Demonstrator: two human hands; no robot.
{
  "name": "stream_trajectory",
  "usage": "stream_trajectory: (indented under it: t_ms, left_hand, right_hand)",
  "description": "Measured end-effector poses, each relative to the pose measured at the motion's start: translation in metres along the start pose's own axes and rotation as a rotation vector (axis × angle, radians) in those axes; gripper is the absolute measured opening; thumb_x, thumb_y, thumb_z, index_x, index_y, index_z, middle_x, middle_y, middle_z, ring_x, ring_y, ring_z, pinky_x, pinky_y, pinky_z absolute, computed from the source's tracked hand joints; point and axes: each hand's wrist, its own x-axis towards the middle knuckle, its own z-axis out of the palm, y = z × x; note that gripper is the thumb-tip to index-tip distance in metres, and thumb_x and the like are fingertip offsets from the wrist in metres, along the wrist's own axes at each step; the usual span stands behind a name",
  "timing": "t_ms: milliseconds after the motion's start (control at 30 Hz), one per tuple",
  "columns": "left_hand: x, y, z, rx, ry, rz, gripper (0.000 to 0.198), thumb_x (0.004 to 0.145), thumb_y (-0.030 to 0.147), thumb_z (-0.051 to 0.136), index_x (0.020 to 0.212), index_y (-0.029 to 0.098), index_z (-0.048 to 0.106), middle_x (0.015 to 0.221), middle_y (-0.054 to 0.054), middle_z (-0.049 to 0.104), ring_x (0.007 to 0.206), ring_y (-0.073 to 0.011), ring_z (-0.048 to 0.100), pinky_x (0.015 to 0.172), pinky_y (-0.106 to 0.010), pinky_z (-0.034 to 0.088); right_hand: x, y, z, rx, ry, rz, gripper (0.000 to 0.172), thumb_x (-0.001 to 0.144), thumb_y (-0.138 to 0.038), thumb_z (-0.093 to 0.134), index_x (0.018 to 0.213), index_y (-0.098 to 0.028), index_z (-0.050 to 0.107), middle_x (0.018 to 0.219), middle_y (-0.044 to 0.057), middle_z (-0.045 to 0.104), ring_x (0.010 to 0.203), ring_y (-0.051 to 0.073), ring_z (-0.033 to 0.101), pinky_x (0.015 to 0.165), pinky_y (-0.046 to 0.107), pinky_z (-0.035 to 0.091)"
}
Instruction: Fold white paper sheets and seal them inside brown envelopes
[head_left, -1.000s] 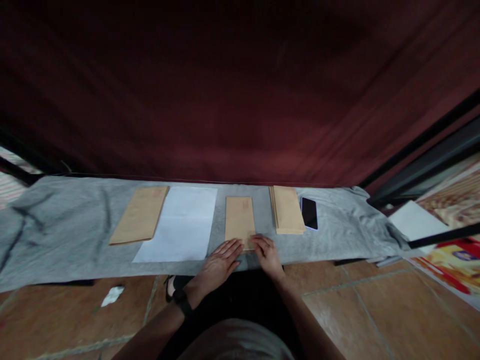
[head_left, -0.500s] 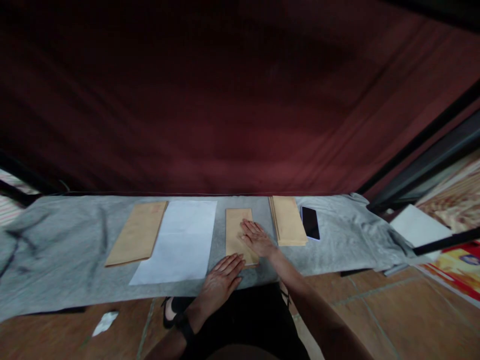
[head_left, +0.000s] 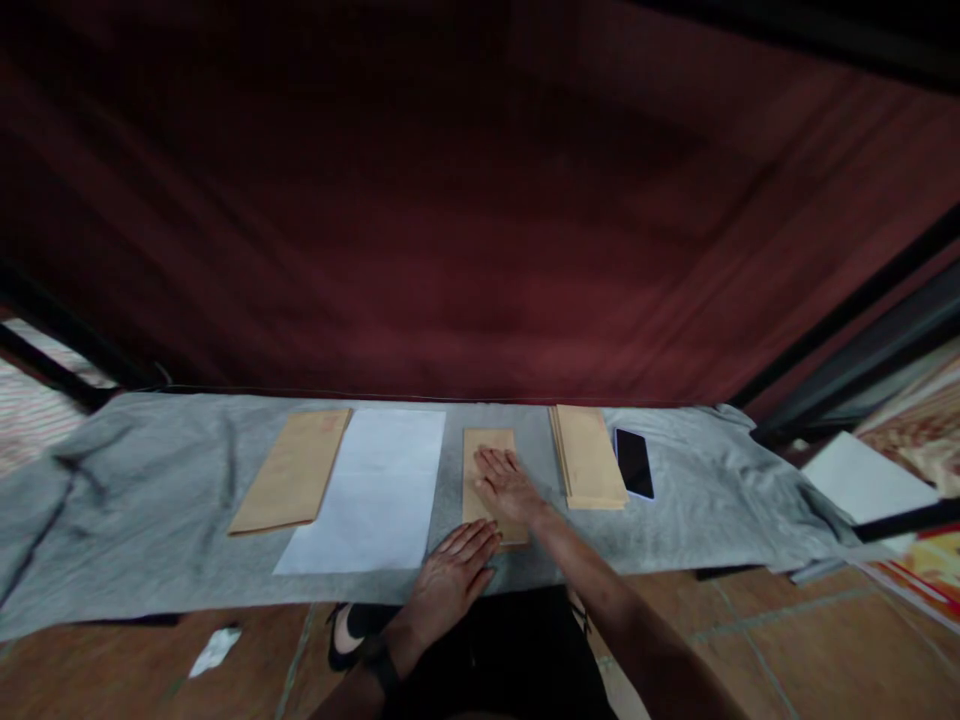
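A brown envelope [head_left: 489,445] lies lengthwise on the grey cloth [head_left: 135,480] in front of me. My right hand [head_left: 507,484] rests flat on its middle, fingers stretched out towards the far end. My left hand [head_left: 451,572] lies flat at the envelope's near left corner, fingers spread, partly on the cloth. A black band sits on my left wrist. Neither hand grips anything.
A white sheet of paper [head_left: 371,487] lies left of the envelope, and another brown envelope [head_left: 292,470] lies further left. A stack of brown envelopes [head_left: 589,468] and a dark phone [head_left: 634,463] lie to the right. A dark red curtain [head_left: 450,220] hangs behind. The floor is tiled.
My right hand has slid from the envelope's near end up over its middle. My left hand has stayed at the near left corner. The view has shifted slightly.
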Motion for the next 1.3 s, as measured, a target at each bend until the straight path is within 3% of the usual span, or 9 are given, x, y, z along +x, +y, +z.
stream_trajectory:
  t_ms: [133, 367, 500, 700, 967, 1167, 1300]
  left_hand:
    - [0.0, -0.001, 0.002, 0.012, 0.008, 0.005, 0.052, 0.099, 0.032, 0.052, 0.15, 0.029, 0.042, 0.155, -0.002, 0.048, 0.142, -0.0201, 0.045, 0.117, -0.042, 0.041]
    - [0.002, 0.0, 0.0, 0.016, 0.043, 0.009, 0.049, 0.098, 0.029, 0.053, 0.147, 0.028, 0.048, 0.152, -0.003, 0.052, 0.14, -0.0196, 0.048, 0.116, -0.041, 0.043]
    - [0.004, 0.003, -0.004, -0.011, 0.072, -0.001, 0.044, 0.098, 0.027, 0.052, 0.142, 0.027, 0.053, 0.148, -0.002, 0.055, 0.138, -0.0191, 0.051, 0.114, -0.041, 0.045]
    - [0.01, 0.006, -0.004, -0.093, 0.166, -0.061, 0.035, 0.099, 0.021, 0.048, 0.13, 0.024, 0.064, 0.134, -0.003, 0.067, 0.126, -0.018, 0.061, 0.11, -0.039, 0.05]
    - [0.014, 0.007, 0.0, -0.145, 0.194, -0.117, 0.028, 0.099, 0.023, 0.049, 0.119, 0.023, 0.07, 0.126, -0.005, 0.072, 0.12, -0.0207, 0.066, 0.105, -0.041, 0.053]
    - [0.017, 0.007, 0.006, -0.147, 0.216, -0.21, 0.026, 0.098, 0.022, 0.051, 0.113, 0.021, 0.072, 0.122, -0.006, 0.073, 0.114, -0.0207, 0.068, 0.103, -0.04, 0.054]
    - [0.02, 0.009, 0.006, -0.148, 0.227, -0.257, 0.027, 0.099, 0.022, 0.048, 0.11, 0.022, 0.073, 0.119, -0.005, 0.074, 0.111, -0.0205, 0.069, 0.101, -0.039, 0.055]
  right_hand:
    - [0.006, -0.02, 0.005, 0.048, -0.03, -0.075, 0.053, 0.107, -0.041, 0.03, 0.157, -0.022, 0.032, 0.162, 0.004, 0.031, 0.151, 0.02, 0.028, 0.125, 0.046, 0.02]
    - [0.03, -0.015, 0.006, 0.028, 0.061, 0.101, 0.053, 0.107, -0.039, 0.033, 0.153, -0.014, 0.039, 0.161, 0.012, 0.034, 0.15, 0.023, 0.031, 0.123, 0.045, 0.024]
    - [0.026, -0.015, 0.006, 0.031, 0.123, 0.161, 0.055, 0.106, -0.041, 0.033, 0.152, -0.012, 0.04, 0.158, 0.014, 0.038, 0.149, 0.025, 0.033, 0.123, 0.048, 0.025]
    - [-0.028, -0.008, -0.001, 0.091, 0.054, 0.062, 0.055, 0.107, -0.04, 0.029, 0.156, -0.016, 0.036, 0.16, 0.011, 0.036, 0.149, 0.023, 0.032, 0.123, 0.047, 0.027]
    - [-0.119, -0.004, -0.033, 0.28, -0.025, 0.01, 0.052, 0.106, -0.042, 0.037, 0.155, -0.024, 0.038, 0.158, 0.007, 0.041, 0.146, 0.02, 0.038, 0.122, 0.048, 0.03]
    - [-0.133, -0.007, -0.034, 0.406, 0.131, 0.068, 0.033, 0.104, -0.035, 0.047, 0.13, -0.027, 0.065, 0.138, 0.005, 0.064, 0.13, 0.02, 0.057, 0.116, 0.045, 0.039]
    - [-0.128, -0.014, -0.029, 0.445, 0.251, 0.169, 0.023, 0.101, -0.032, 0.052, 0.111, -0.027, 0.073, 0.122, 0.003, 0.072, 0.115, 0.02, 0.065, 0.104, 0.041, 0.048]
